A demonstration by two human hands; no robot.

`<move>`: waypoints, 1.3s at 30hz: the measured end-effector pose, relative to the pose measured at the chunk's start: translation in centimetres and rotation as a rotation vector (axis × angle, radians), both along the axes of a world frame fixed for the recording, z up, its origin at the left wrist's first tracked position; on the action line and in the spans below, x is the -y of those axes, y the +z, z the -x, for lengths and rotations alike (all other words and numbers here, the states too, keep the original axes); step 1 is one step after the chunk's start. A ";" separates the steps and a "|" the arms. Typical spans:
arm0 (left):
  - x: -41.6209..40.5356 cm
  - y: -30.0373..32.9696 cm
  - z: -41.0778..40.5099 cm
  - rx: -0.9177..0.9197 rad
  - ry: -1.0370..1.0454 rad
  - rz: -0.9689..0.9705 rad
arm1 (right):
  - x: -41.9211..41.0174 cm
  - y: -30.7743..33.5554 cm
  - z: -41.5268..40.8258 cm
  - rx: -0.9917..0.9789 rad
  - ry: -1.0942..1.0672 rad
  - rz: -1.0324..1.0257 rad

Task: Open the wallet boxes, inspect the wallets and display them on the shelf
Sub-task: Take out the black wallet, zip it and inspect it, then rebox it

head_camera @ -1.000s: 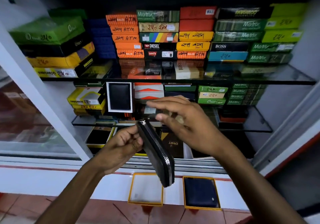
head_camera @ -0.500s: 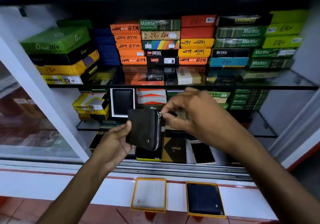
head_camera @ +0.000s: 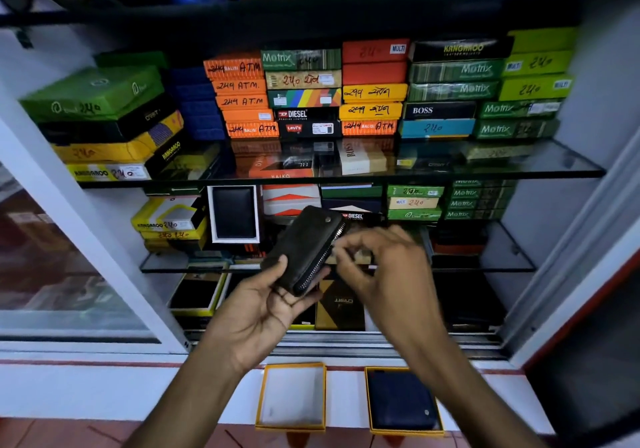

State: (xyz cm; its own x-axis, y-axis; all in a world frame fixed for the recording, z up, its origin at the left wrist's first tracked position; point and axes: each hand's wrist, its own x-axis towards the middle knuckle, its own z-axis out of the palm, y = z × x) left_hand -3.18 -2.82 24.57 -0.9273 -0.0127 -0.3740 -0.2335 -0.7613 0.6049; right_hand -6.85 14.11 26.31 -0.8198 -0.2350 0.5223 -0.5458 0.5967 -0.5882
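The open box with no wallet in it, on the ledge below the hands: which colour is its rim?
Yellow-orange rim on the empty box, white inside; the head view shows it.

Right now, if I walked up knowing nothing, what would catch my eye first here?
Probably the dark zip wallet at centre, held in the left hand while the right hand works at its zipper edge. Behind it, the top glass shelf carries bright stacks of wallet boxes in orange, green and yellow. Below, on the white ledge, sit an empty yellow-rimmed box and one holding a navy wallet.
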 end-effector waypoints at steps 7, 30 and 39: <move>-1.0 1.7 0.9 -0.001 0.086 -0.222 | 2.2 -1.4 -2.8 0.033 0.100 0.086; 3.2 1.7 -2.1 -0.192 -0.390 0.300 | -2.4 3.3 4.2 0.029 0.210 0.214; 1.9 3.4 -1.9 -0.148 -0.522 0.401 | 2.0 1.6 6.8 0.335 0.597 0.082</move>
State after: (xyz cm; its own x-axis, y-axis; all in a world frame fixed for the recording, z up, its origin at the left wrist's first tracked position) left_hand -1.31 -4.70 27.97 -0.8906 0.3400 -0.3021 -0.4026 -0.2805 0.8713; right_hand -13.61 12.10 27.95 -0.6829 -0.6667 0.2985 -0.5476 0.1967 -0.8133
